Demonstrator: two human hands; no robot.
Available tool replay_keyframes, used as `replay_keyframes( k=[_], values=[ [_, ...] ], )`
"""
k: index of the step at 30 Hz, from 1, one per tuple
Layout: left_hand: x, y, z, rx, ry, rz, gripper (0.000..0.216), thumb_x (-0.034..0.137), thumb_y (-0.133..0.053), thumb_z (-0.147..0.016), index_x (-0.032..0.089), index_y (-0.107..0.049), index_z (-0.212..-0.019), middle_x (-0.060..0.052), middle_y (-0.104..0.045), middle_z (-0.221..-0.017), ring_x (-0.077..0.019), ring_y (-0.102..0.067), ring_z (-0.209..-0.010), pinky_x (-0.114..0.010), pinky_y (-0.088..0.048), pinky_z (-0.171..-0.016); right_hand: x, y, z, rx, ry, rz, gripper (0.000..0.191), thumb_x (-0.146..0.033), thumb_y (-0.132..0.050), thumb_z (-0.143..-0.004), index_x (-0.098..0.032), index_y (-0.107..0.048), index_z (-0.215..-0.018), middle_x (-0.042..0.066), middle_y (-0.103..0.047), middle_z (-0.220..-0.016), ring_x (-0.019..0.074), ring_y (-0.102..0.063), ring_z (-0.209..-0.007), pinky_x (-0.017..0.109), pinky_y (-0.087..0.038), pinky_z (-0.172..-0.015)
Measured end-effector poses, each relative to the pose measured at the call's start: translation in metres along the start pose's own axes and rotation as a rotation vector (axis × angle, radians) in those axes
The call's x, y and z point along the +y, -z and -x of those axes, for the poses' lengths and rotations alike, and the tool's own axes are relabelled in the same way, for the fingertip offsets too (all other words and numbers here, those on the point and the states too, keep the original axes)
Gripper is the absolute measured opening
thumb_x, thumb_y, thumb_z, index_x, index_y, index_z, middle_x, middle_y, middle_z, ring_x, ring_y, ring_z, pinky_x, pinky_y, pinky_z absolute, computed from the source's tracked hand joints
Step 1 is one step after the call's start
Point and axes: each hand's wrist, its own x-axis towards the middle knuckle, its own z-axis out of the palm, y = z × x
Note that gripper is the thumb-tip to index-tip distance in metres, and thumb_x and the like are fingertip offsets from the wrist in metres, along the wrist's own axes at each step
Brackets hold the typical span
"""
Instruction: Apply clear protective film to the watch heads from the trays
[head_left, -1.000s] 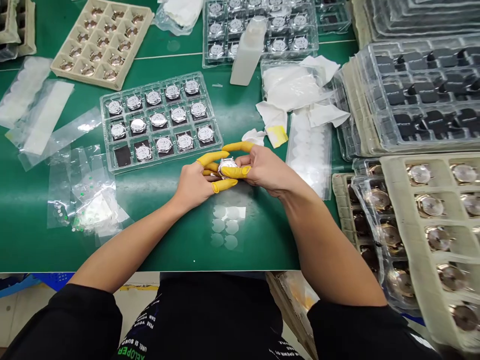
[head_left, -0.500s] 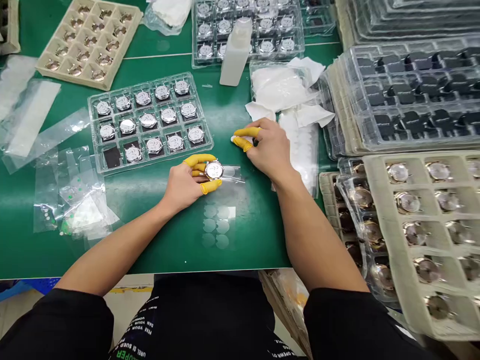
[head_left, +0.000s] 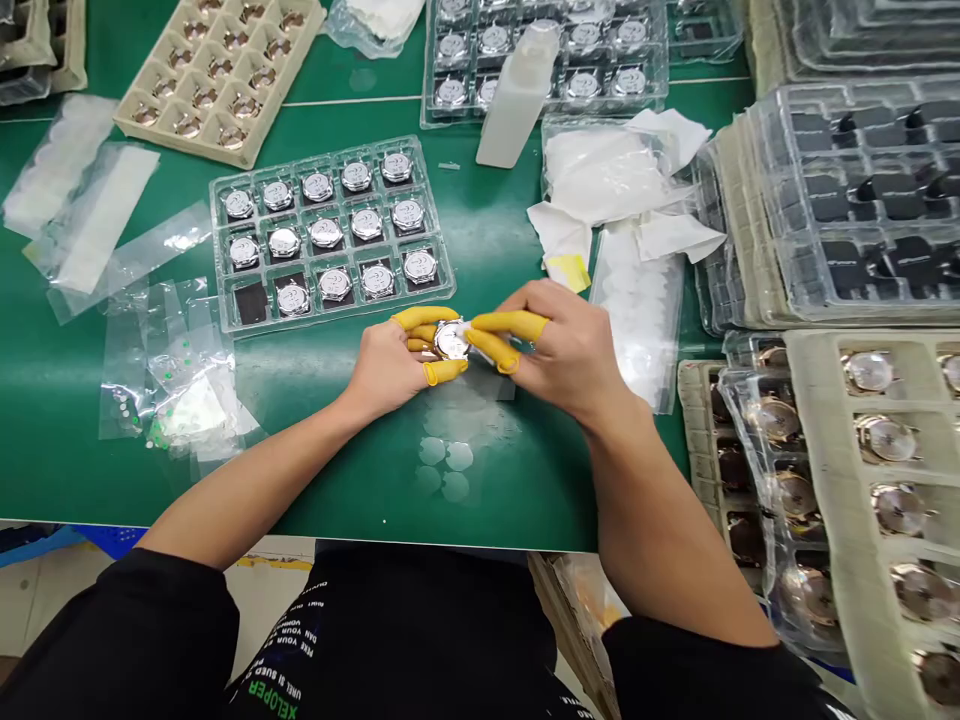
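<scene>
My left hand, with yellow finger cots on, is closed on a silver watch head, gripping it by its edge with one face turned up. From the right, my right hand meets it, its yellow-covered thumb and forefinger pinched on a small white wad at the watch's upper right edge. The fingers partly cover this wad, so its material is unclear. Below the hands, several clear round films lie on the green table. Behind my left hand is a clear tray of silver watch heads, with one vacant pocket at its near left corner.
A translucent white bottle stands near another tray of watch heads. White tissues lie right of it. Stacked trays and a beige tray of watches line the right side. Plastic bags with green dots lie left.
My right hand has come left and down to the watch with the white wad. The watch stays in my left hand. The camera view has shifted slightly.
</scene>
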Motion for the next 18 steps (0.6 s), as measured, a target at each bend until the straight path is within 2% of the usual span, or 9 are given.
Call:
replay_keyframes(
  k=[3, 6, 10, 14, 18],
  values=[
    [0.000, 0.000, -0.001, -0.029, 0.012, 0.005, 0.061, 0.020, -0.091, -0.056, 0.015, -0.077, -0.115, -0.004, -0.081, -0.095, -0.0175, -0.078, -0.083, -0.029, -0.068, -0.080, 0.005, 0.000, 0.002, 0.003, 0.105, -0.060, 0.015, -0.035, -0.067, -0.101, -0.026, -0.079, -0.097, 0.005, -0.073, -0.085, 0.0174, -0.063, -0.076, 0.033, -0.045, -0.063],
    [0.002, 0.000, -0.001, -0.008, 0.012, 0.004, 0.060, 0.020, -0.091, -0.056, 0.015, -0.078, -0.114, -0.003, -0.081, -0.090, -0.0163, -0.077, -0.080, -0.028, -0.068, -0.078, 0.008, -0.002, 0.005, 0.090, 0.057, -0.038, 0.013, -0.034, -0.070, -0.100, -0.025, -0.078, -0.097, 0.005, -0.071, -0.083, 0.0172, -0.062, -0.075, 0.032, -0.044, -0.062],
    [0.003, 0.000, 0.000, -0.016, 0.018, 0.013, 0.060, 0.021, -0.092, -0.056, 0.015, -0.077, -0.114, -0.003, -0.081, -0.094, -0.0174, -0.078, -0.083, -0.029, -0.068, -0.081, 0.007, -0.004, 0.006, 0.039, 0.071, -0.106, 0.014, -0.035, -0.068, -0.100, -0.026, -0.078, -0.098, 0.004, -0.070, -0.085, 0.0164, -0.063, -0.076, 0.031, -0.047, -0.064],
    [0.003, 0.001, 0.000, 0.006, 0.010, -0.006, 0.061, 0.025, -0.093, -0.059, 0.016, -0.077, -0.117, -0.004, -0.081, -0.094, -0.0185, -0.078, -0.084, -0.031, -0.069, -0.081, 0.002, -0.007, 0.006, 0.051, -0.006, -0.069, 0.015, -0.037, -0.068, -0.100, -0.026, -0.078, -0.099, 0.004, -0.069, -0.085, 0.0173, -0.063, -0.076, 0.032, -0.045, -0.063],
    [0.004, 0.000, -0.001, -0.005, 0.008, 0.006, 0.065, 0.025, -0.095, -0.055, 0.015, -0.077, -0.116, -0.006, -0.082, -0.098, -0.0209, -0.080, -0.088, -0.032, -0.069, -0.083, 0.003, -0.012, 0.005, 0.012, -0.012, -0.096, 0.017, -0.039, -0.067, -0.101, -0.027, -0.079, -0.097, 0.004, -0.068, -0.085, 0.0159, -0.061, -0.073, 0.032, -0.045, -0.063]
  ],
)
